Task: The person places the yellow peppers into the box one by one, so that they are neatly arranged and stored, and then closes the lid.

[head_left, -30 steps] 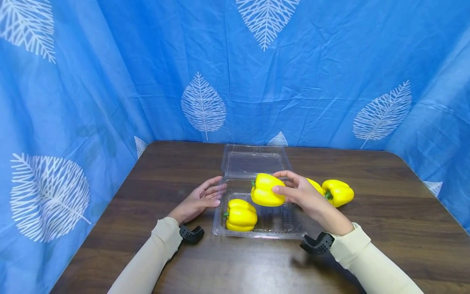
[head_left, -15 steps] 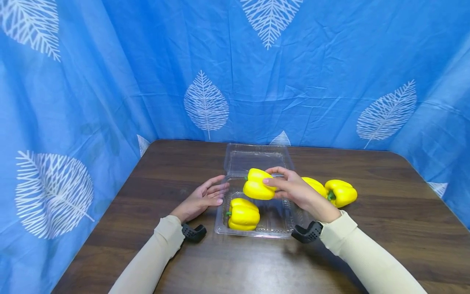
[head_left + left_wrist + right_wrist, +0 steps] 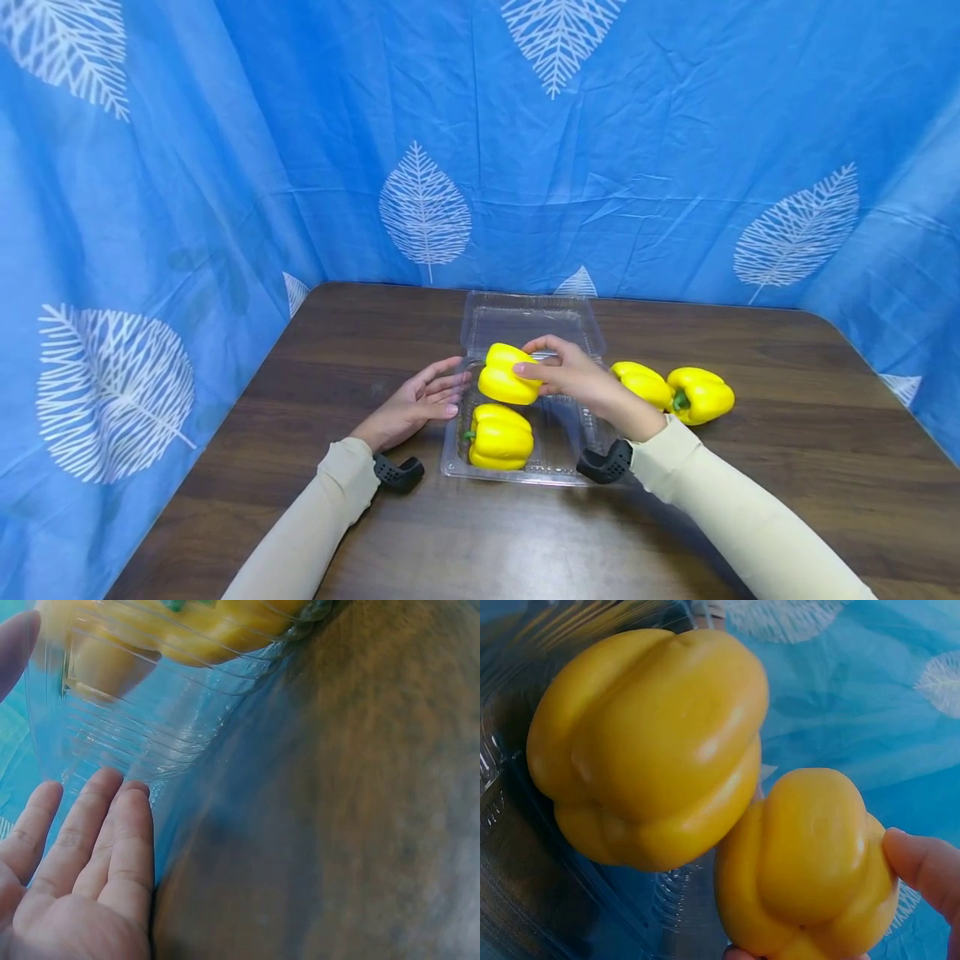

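Note:
A yellow bell pepper is in my right hand, thumb on the near side and fingers behind. It is over the back left part of a clear plastic clamshell container. Another yellow bell pepper lies in the front left of that container, its green stem pointing left. In the right wrist view the held pepper appears close beside the other pepper; I cannot tell whether they touch. My left hand is at the container's left wall, fingers extended. The left wrist view shows its fingertips by the clear wall.
Two more yellow bell peppers, one beside the other, lie on the wooden table right of the container. The container's clear lid is laid back behind it. A blue leaf-patterned curtain surrounds the table.
My right hand has carried its pepper leftward, from above the container's middle to its back left part. My left hand keeps its place beside the container. The view has shifted slightly.

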`<state>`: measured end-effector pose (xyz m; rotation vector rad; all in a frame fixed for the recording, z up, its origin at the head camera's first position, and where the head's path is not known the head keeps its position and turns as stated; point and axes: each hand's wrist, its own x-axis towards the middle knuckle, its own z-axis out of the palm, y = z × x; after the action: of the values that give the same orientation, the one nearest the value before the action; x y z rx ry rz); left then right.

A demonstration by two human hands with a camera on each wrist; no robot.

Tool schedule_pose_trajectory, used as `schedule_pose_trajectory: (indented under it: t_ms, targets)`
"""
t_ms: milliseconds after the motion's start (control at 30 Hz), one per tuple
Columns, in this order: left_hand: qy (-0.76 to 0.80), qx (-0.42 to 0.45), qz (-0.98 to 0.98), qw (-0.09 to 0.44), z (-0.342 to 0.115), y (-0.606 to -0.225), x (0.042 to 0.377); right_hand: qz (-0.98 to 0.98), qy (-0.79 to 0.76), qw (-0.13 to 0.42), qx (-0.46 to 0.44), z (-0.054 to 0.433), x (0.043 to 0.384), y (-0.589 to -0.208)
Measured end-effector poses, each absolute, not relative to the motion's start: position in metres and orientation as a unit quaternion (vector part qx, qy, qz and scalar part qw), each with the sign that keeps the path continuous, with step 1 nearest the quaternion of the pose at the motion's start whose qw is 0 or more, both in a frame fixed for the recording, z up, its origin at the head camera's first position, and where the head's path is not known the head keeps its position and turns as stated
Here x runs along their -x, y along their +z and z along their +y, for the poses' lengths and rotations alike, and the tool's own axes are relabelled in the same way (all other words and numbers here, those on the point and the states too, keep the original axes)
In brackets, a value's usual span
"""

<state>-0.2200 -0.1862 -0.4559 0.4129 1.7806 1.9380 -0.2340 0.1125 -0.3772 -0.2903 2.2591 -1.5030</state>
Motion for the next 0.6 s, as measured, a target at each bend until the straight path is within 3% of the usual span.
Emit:
schedule_pose_trajectory:
  t_ms: [600]
  targets:
    - [0.702, -0.137, 0.658, 0.237, -0.186, -0.455, 0.22, 0.793, -0.536, 0.265, 0.119, 0.098, 0.245, -0.381]
